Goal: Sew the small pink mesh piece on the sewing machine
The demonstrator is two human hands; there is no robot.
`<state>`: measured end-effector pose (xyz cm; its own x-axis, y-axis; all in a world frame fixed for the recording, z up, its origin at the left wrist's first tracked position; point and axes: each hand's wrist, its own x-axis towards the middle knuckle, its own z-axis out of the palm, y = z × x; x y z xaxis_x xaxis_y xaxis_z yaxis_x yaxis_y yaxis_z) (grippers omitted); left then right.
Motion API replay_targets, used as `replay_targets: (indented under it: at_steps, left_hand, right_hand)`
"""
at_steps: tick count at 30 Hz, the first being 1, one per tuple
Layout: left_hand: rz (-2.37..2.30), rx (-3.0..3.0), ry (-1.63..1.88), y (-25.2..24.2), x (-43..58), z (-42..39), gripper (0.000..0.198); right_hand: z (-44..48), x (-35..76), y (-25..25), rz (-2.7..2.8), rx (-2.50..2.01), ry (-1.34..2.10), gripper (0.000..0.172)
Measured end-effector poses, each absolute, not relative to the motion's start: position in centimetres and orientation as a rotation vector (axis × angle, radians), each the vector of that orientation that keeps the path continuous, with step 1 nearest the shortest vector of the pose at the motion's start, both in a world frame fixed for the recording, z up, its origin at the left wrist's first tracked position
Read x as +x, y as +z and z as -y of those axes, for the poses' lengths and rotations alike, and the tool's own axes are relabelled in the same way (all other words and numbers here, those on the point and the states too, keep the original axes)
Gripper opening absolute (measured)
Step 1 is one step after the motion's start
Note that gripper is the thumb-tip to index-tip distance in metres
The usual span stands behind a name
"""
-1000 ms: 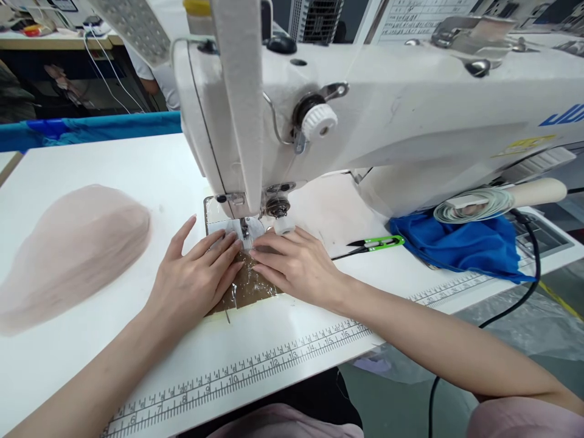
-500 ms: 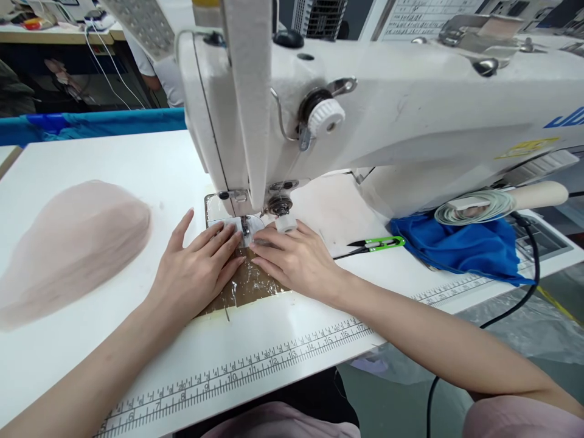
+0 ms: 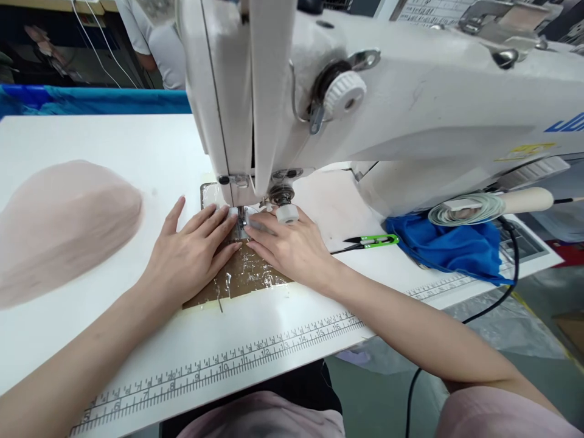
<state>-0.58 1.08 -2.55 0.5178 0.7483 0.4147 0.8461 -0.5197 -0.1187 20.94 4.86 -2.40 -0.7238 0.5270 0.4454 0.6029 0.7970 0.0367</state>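
Observation:
My left hand (image 3: pixel 187 255) lies flat, palm down and fingers spread, left of the sewing machine's presser foot (image 3: pixel 241 220). Its fingertips rest by a small pale piece of fabric (image 3: pixel 233 212), mostly covered by the hands. Close to the foot on the other side is my right hand (image 3: pixel 292 246), fingers reaching left and slightly bent, thumb a little apart from the index finger. A white knob hides part of its fingers. Beneath both hands is a brown plate (image 3: pixel 249 271) covered with shiny clear tape.
The sewing machine head (image 3: pixel 410 97) overhangs the hands. Sheer pink fabric (image 3: pixel 73 225) lies at left, a pale sheet (image 3: pixel 335 204) under the arm. Green thread snips (image 3: pixel 376 241), blue cloth (image 3: pixel 449 243) and a coiled cord (image 3: pixel 465 208) are at right. A person (image 3: pixel 157 45) stands behind.
The camera view has shifted, so the machine looks larger and the table sits slightly higher and further left. Both hands stay beside the presser foot with nearly the same pose.

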Motion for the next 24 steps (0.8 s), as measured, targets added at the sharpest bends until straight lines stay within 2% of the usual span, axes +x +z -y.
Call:
replay_targets:
  at_steps: [12, 19, 21, 24]
  left_hand:
    - [1.429, -2.448, -0.451, -2.6, -0.6, -0.9, 0.050]
    - [1.392, -2.448, -0.564, -2.0, -0.5, -0.5, 0.040]
    - [1.353, -2.513, -0.668, -1.9, 0.0, -0.3, 0.038]
    - [1.360, -2.721, -0.907, -1.2, 0.5, 0.1, 0.024]
  right_hand:
    - [-4.9, 21.5, -2.3, 2.553, -0.872, -0.214, 0.026]
    - [-4.8, 21.6, -2.4, 2.603, -0.839, -0.220, 0.030]
    - [-4.6, 21.7, -1.9, 2.575, -0.814, -0.020, 0.031]
    - [-4.3, 22.0, -0.7, 2.348, -0.650, 0.754, 0.023]
